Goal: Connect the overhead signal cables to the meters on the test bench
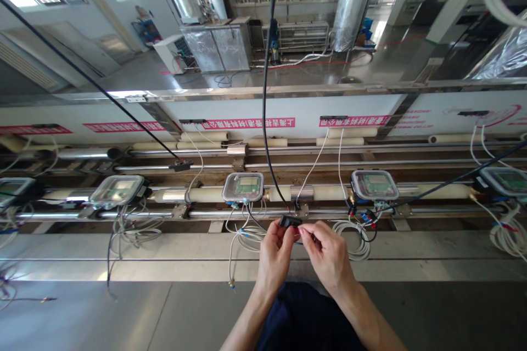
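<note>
I have my left hand [275, 252] and right hand [325, 252] together over the near edge of the long brushed-steel bench [123, 307], both pinching a small black plastic connector [290, 222] at the end of a black cable [265, 93] hanging from above. Behind it, along the bench's far edge, clear-lidded square meters [242, 186] sit in a row on a cream pipe [206, 194], white wire coils [354, 236] trailing down. Beyond a white panel with red labels [247, 123] lies a glossy grey factory floor [164, 71].
</note>
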### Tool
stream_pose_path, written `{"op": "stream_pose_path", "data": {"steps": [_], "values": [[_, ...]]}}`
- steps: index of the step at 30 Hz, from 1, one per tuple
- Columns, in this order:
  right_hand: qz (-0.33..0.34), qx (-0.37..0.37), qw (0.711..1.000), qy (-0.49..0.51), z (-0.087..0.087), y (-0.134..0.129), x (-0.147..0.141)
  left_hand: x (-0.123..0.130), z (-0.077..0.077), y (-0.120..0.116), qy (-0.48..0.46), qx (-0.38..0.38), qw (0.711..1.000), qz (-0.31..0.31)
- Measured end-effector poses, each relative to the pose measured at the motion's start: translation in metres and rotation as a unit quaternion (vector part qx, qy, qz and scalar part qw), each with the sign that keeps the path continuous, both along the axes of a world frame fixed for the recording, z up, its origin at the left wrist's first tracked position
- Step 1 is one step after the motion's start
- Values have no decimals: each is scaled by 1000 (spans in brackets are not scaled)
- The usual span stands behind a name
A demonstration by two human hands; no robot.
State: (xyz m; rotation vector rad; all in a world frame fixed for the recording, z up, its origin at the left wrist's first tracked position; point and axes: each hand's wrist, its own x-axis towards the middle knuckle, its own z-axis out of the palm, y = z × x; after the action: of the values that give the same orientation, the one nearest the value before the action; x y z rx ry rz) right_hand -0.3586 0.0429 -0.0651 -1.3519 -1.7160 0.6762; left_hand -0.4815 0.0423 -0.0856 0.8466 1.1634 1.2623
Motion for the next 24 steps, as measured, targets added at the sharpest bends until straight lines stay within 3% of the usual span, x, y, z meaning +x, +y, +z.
{"op": "stream_pose_path", "data": {"steps": [7, 18, 24], "values": [[-17, -2, 999, -48, 1, 0, -1, 1, -5, -5, 43, 26, 999, -20], [-12, 34, 991, -129, 9, 0, -4, 0, 2, -6, 193, 44, 980, -11], [-22, 34, 990, -137, 8, 0, -5, 2, 3, -8, 216, 50, 975, -6]]}}
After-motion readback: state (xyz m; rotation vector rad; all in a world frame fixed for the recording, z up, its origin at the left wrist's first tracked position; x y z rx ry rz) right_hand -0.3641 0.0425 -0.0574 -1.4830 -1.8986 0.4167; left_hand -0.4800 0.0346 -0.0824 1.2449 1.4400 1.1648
